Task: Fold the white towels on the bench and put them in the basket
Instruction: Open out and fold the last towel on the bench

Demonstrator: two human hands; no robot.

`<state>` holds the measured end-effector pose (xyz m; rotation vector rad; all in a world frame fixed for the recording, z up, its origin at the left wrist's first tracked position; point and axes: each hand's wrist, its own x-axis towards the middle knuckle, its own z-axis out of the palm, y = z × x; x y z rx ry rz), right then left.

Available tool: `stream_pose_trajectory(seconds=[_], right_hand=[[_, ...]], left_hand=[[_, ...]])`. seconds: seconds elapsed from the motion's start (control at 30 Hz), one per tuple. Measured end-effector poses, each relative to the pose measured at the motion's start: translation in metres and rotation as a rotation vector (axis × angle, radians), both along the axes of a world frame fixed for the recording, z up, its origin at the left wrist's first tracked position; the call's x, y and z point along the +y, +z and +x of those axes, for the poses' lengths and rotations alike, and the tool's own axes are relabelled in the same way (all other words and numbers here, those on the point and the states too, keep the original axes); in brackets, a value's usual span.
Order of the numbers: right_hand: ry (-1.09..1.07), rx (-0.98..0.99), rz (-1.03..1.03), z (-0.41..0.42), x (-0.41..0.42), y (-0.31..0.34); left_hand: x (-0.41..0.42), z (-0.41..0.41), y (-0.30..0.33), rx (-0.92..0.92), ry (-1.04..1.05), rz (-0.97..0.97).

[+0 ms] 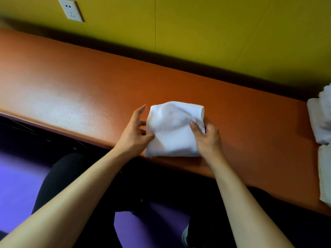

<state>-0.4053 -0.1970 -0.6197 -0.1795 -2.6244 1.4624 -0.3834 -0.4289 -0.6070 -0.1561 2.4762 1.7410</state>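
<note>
- Currently 1 white towel (172, 129) sits folded into a compact square near the front edge of the orange bench (71, 83), just below frame centre.
- Left hand (133, 133): fingers mostly straight and spread, thumb and fingertips touching the towel's 9 o'clock edge. No real grip, more steadying.
- Right hand (208, 136): thumb on top and fingers curled round the towel's 3 o'clock edge, pinching the layers.
- More white towels (322, 122) lie at the 3 o'clock edge of frame, well apart from the hands and partly cut off, so I cannot tell how many or whether they are folded.
- Basket is not in view (cannot say which way the carry goes).
- Judgement: the fold looks nearly done, with pickup and transfer next.
- Risk 1: only the right hand has hold of the layers. Lifting from that 1 side could let the 9 o'clock side droop and the fold open.
- Risk 2: the towel's 6 o'clock edge is right at the bench lip. A push toward the body could slide it off onto the purple floor (19, 190).
- Risk 3: the top looks puffy and creased, so loose layers may spring open once released.
- Wall socket (70, 10) at 11 o'clock is irrelevant.
</note>
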Motion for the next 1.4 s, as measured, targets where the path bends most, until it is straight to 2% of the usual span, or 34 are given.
stream_pose_trajectory(seconds=[0.07, 0.17, 0.3, 0.4, 0.63, 0.77, 0.9, 1.1, 1.4], right_hand=[[-0.019, -0.013, 0.080, -0.010, -0.005, -0.007], [-0.094, -0.155, 0.172, -0.016, -0.007, -0.019], [-0.228, -0.241, 0.234, -0.004, 0.001, -0.024], [-0.206, -0.351, 0.292, 0.015, 0.005, -0.025], [-0.244, -0.641, -0.042, 0.029, 0.020, -0.021], [-0.223, -0.710, -0.365, 0.052, 0.031, -0.014], [-0.209, -0.593, -0.471, 0.081, 0.040, 0.006], [-0.236, -0.377, -0.415, 0.117, 0.074, 0.054], [-0.351, -0.163, -0.377, 0.168, 0.164, 0.115]], left_hand=[[0.004, -0.006, -0.008, 0.039, 0.062, -0.187], [0.007, -0.007, -0.026, 0.044, 0.133, -0.328], [0.008, -0.001, -0.041, 0.017, 0.242, -0.378], [0.012, 0.004, -0.038, -0.042, 0.212, -0.364], [0.025, 0.023, -0.017, -0.270, 0.212, -0.137], [0.037, 0.052, -0.009, -0.241, 0.160, -0.022], [0.049, 0.077, 0.003, -0.192, 0.110, 0.013], [0.084, 0.105, 0.040, -0.093, -0.006, 0.027], [0.167, 0.125, 0.105, 0.032, -0.197, 0.008]])
